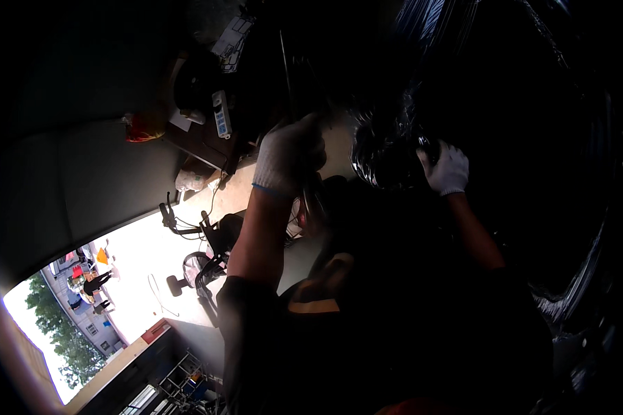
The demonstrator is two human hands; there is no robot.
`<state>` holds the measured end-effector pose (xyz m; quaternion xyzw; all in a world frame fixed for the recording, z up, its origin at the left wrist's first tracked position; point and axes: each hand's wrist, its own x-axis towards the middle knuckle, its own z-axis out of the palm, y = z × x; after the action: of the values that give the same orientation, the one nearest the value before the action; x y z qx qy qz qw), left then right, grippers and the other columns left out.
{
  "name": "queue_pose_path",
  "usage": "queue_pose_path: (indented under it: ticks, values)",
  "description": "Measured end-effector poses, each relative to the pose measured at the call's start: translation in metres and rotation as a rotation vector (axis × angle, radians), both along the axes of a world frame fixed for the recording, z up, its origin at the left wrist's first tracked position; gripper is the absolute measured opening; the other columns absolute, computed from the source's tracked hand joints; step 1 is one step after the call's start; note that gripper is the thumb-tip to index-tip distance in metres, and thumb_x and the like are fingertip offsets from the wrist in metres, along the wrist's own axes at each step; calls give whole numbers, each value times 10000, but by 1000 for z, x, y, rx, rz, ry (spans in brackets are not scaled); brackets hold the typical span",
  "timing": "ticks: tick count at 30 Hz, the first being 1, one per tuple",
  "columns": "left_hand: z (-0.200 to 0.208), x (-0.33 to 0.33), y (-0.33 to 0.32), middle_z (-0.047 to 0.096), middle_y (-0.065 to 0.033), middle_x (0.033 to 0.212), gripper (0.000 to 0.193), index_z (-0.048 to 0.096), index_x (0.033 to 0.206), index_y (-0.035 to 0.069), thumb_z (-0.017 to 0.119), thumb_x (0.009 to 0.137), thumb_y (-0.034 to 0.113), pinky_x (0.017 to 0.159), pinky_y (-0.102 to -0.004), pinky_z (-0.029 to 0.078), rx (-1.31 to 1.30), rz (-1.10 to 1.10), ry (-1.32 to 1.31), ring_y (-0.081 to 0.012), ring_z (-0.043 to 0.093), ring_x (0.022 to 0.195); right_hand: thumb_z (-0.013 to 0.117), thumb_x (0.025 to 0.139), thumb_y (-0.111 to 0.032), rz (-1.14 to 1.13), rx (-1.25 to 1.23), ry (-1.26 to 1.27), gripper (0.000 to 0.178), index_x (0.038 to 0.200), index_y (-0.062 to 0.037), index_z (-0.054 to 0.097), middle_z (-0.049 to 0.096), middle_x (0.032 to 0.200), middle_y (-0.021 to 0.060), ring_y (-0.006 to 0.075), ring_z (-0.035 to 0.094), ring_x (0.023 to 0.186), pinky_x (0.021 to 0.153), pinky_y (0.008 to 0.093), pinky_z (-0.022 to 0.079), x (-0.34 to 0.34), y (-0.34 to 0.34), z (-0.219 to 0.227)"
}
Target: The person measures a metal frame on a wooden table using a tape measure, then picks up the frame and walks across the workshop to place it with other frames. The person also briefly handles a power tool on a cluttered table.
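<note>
My left hand (289, 158), in a white knit glove with a blue cuff edge, is raised in the middle. Its fingers are curled closed, and what they hold is lost in the dark. A thin, light-catching line (284, 62) rises above that hand; whether it joins the hand I cannot tell. My right hand (448, 169), gloved alike, has its thumb and fingers bent around a part of the shiny, crumpled black plastic film (377, 155). More of this film covers a large dark bulk on the right, whose shape is mostly hidden in shadow.
A dark table (197, 146) at the upper left bears a white power strip (221, 115), with a red and yellow bag (144, 127) at its edge. Below it stands a bike-like vehicle (211, 238). Beyond the bright doorway, people (95, 282) stand outside. Metal frames (187, 373) are at the lower left.
</note>
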<state>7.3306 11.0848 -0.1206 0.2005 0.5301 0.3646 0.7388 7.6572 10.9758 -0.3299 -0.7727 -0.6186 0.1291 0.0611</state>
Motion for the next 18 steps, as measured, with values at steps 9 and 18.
queue_pose_path:
  ticks: [9,18]
  values:
    - [-12,-48,-14,473,29,700,236,584,907,86,607,1112,199,507,-266,333,61,231,49,-90,412,544,519,1027,-740,19,95,-63,825,1408,-18,645,725,1290,184,352,675,1218,1094,509,481,-4,-6,-20]
    - [-29,-54,-8,529,10,750,119,597,1044,48,641,1091,148,491,-259,343,174,66,306,-83,464,558,502,1038,-729,9,33,-68,838,1458,-10,606,704,1333,205,367,660,1243,1128,508,462,-7,-5,-17]
